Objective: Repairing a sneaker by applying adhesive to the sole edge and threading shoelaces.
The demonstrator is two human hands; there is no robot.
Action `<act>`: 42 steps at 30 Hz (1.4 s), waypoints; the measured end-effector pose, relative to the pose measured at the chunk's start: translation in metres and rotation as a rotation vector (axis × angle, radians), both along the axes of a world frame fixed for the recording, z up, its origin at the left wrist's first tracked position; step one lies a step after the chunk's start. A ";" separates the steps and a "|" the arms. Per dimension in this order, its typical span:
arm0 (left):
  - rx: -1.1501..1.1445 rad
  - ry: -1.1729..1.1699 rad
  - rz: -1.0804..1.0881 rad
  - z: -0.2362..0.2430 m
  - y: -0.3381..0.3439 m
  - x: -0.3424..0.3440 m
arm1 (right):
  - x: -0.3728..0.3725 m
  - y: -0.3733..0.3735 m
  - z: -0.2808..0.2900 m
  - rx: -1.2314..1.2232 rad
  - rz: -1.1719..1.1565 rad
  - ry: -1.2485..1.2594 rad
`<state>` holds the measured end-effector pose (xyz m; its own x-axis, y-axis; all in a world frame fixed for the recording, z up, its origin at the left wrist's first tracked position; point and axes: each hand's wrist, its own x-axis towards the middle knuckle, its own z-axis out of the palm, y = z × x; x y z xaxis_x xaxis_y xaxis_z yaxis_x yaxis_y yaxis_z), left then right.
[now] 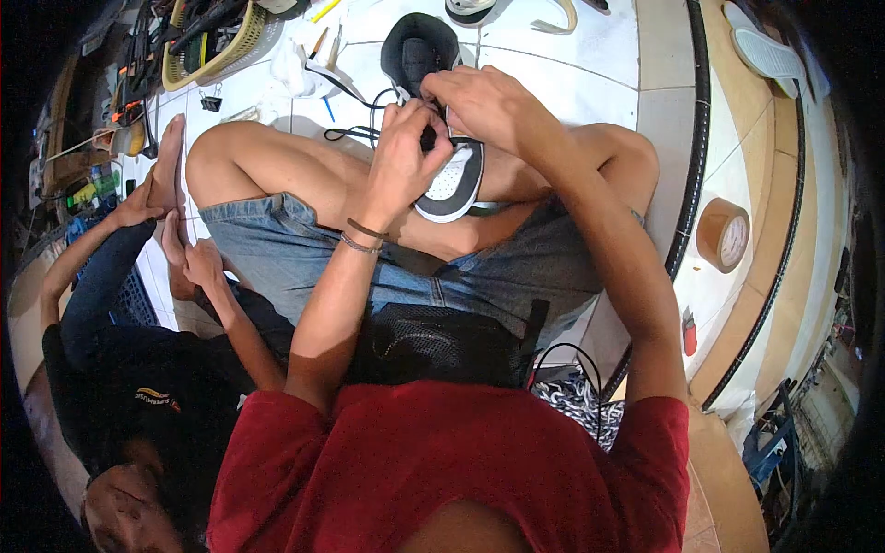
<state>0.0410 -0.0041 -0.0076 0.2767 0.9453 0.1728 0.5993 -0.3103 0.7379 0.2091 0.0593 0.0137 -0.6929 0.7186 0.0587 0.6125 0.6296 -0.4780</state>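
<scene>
A black-and-white sneaker (448,180) lies lengthways over my crossed legs, dark collar away from me and white perforated toe toward me. My left hand (411,147) is closed at its lacing area, fingertips pinched together. Just above it, to the right, my right hand (470,103) bends over the shoe with fingers closed near the collar. What each pinches is hidden. Black laces (350,134) trail leftward from the shoe onto my leg and the white tiles.
At left, a co-worker (115,369) in dark clothes sits with hands at a bare foot. A yellow basket (172,69), tools (321,46) and a binder clip (211,100) lie beyond. Packing tape (722,235) and a pale sole (765,55) sit by the curved steps at right.
</scene>
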 end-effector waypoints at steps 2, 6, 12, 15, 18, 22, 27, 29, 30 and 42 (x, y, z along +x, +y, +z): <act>0.010 -0.001 -0.003 -0.001 0.000 0.001 | 0.010 0.005 0.005 -0.017 0.044 0.043; 0.018 0.021 -0.001 0.001 0.002 0.003 | 0.020 0.006 0.002 0.028 0.107 0.167; -0.030 0.029 0.021 -0.002 0.000 0.007 | 0.020 0.016 0.004 -0.058 0.169 0.076; -0.035 0.013 0.025 -0.001 0.000 0.001 | 0.020 0.014 0.006 -0.021 0.191 0.222; -0.101 0.015 -0.024 0.005 0.002 -0.003 | 0.033 -0.012 0.009 -0.120 -0.114 0.238; -0.107 -0.027 -0.062 0.005 0.005 -0.005 | 0.050 -0.031 -0.017 -0.273 -0.180 0.198; -0.119 -0.010 -0.110 0.004 0.010 -0.012 | 0.042 -0.032 -0.027 -0.184 -0.092 0.269; -0.142 -0.028 -0.126 0.005 0.011 -0.012 | 0.042 -0.031 -0.029 -0.192 -0.074 0.272; -0.129 -0.008 -0.136 0.005 0.011 -0.011 | 0.042 -0.031 -0.030 -0.193 -0.073 0.273; -0.108 -0.030 -0.140 -0.002 0.012 -0.011 | 0.028 -0.047 -0.032 -0.203 -0.166 0.414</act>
